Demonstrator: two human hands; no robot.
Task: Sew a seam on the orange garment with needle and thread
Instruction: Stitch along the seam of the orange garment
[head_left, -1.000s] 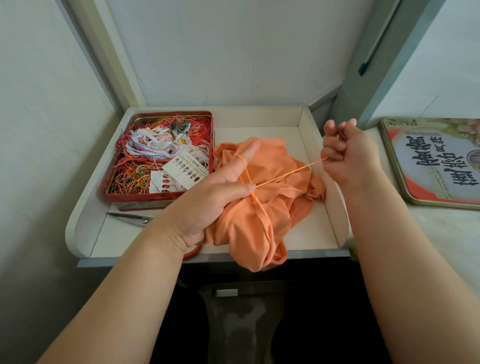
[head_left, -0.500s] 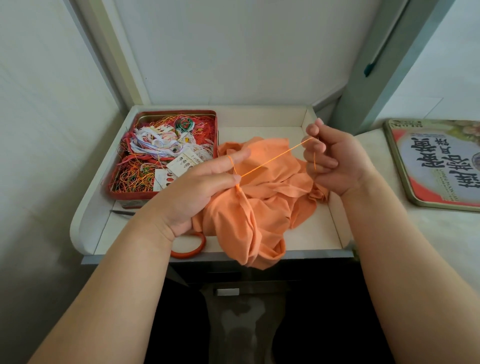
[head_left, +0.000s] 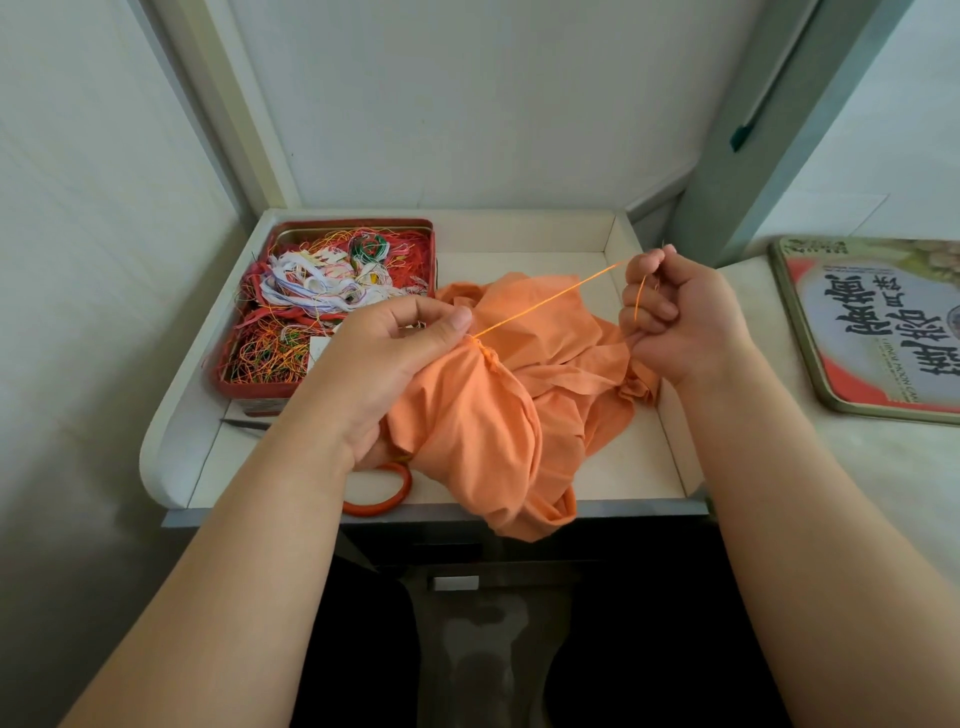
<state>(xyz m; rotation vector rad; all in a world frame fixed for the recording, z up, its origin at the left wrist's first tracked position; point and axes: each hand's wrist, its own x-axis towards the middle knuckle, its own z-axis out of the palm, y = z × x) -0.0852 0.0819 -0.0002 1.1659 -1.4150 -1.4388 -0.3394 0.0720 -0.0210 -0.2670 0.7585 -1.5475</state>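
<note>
The orange garment (head_left: 498, 410) lies bunched in a shallow white tray (head_left: 613, 467), one fold hanging over the front edge. My left hand (head_left: 384, 353) grips a gathered part of it, thumb and forefinger pinched at the stitch. A taut orange thread (head_left: 550, 297) runs from that pinch up and right to my right hand (head_left: 675, 312), which is closed on the thread, a loop showing over its fingers. A thin needle tip (head_left: 664, 245) seems to stick up above the right fingers; it is barely visible.
A red tin (head_left: 249, 387) full of tangled coloured threads sits at the tray's left. Scissors with an orange handle (head_left: 379, 493) lie under my left wrist. A printed tin lid (head_left: 878, 327) rests on the counter at right. Walls close in behind and left.
My left forefinger has curled down, so thumb and finger now pinch the cloth at the stitch. My right hand came in from the far right a second ago and still holds the thread taut.
</note>
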